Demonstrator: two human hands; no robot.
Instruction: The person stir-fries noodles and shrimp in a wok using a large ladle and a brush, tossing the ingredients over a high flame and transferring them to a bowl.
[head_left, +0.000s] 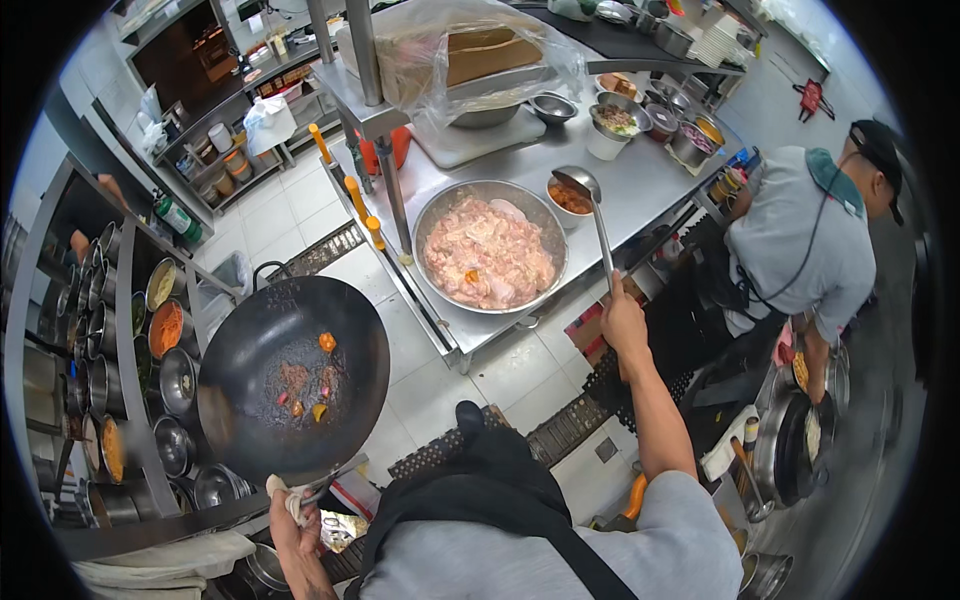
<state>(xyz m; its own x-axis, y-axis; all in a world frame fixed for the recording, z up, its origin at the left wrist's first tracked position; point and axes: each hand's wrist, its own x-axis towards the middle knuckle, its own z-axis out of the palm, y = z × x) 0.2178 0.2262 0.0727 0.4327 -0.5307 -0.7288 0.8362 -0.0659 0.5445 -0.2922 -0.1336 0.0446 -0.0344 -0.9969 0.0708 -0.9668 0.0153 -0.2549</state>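
Observation:
My left hand (295, 517) grips a black wok (255, 375) by its near handle, with a pale cloth (291, 495) wrapped between. A few orange and pink vegetable pieces (298, 408) and dark minced bits lie in the wok's oily bottom. In my right hand (625, 322) is the long handle of a steel ladle (581, 182), its bowl over a white bowl (568, 217). Reddish-brown food (568, 199) shows inside that bowl, partly hidden by the ladle. Beside it on the steel table, a large metal basin (417, 259) holds raw, pale pink meat (487, 247) with one orange piece on top.
To the right, a co-worker (802, 225) leans over a stove with a dark pan (796, 442). Racked metal bowls (180, 379) line the left side. Orange-handled tools (356, 196) hang along the table's left edge. A plastic-wrapped box (495, 56) stands at the table's back.

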